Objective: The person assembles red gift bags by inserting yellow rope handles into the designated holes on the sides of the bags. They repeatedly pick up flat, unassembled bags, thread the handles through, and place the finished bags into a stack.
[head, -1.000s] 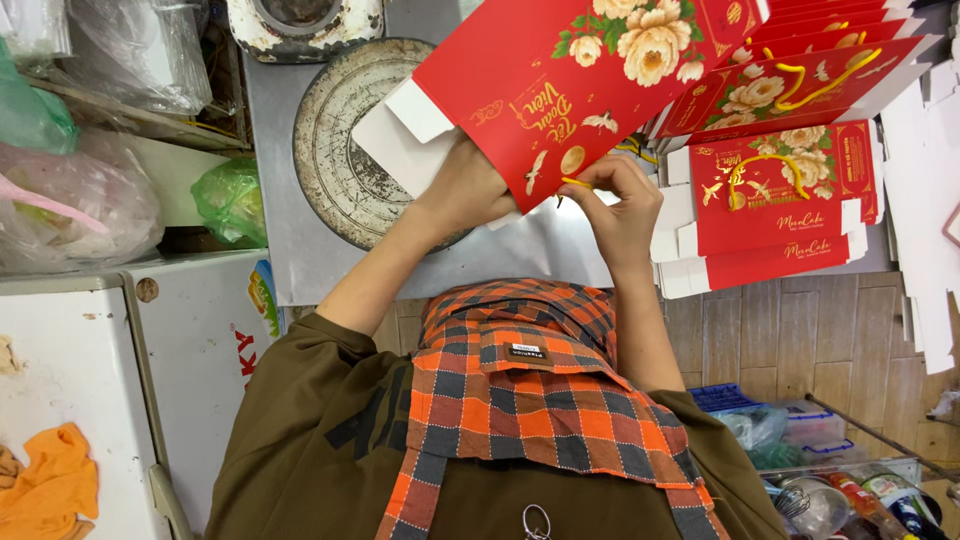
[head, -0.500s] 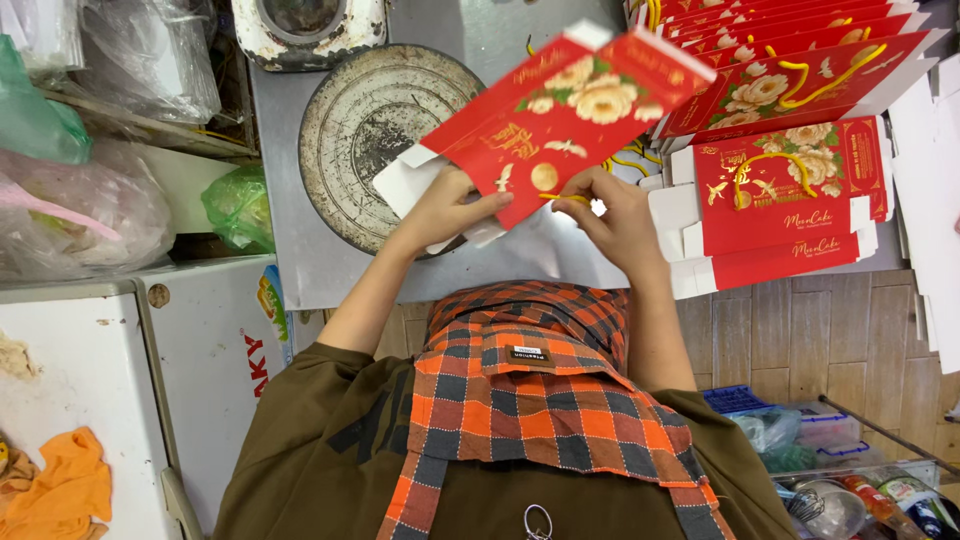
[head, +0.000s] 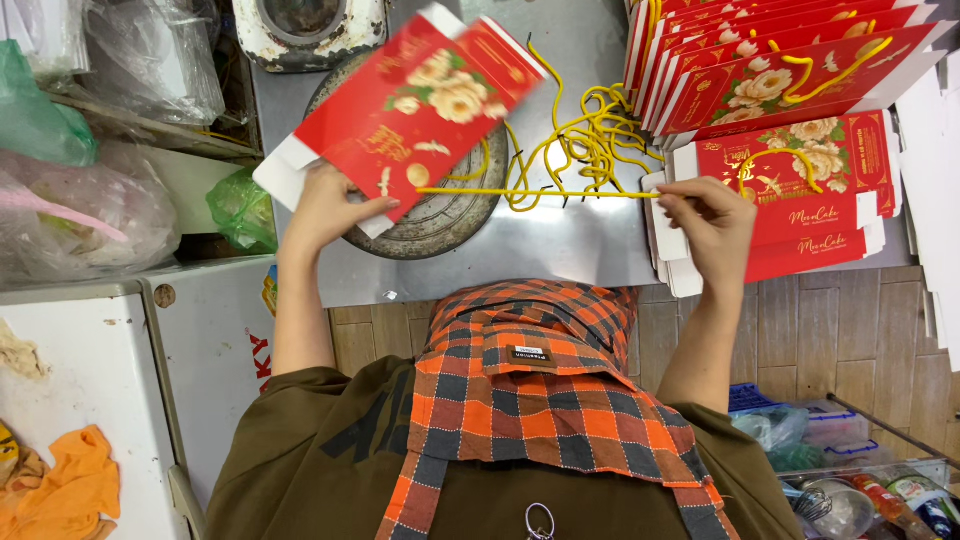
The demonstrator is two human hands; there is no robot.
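My left hand [head: 330,208] grips the lower edge of a flat red paper bag [head: 415,105] printed with pale flowers, held tilted above a round metal dish [head: 450,215]. My right hand [head: 712,222] pinches one end of a yellow cord [head: 540,192] that runs taut leftward to the bag. A loose heap of yellow cords [head: 590,135] lies on the steel table behind it. Just beyond my right hand sits a stack of flat red bags [head: 800,200], with more standing upright at the back right [head: 770,50].
The steel table [head: 560,255] ends at its near edge above a wooden floor. Plastic bags [head: 90,215] and a white cabinet [head: 90,370] fill the left. An old metal appliance [head: 305,30] stands at the back. Bottles and containers [head: 860,490] lie at lower right.
My hands have drawn apart: the left carried the red bag to the left, the right pulled a yellow cord out to the right, stretched taut.
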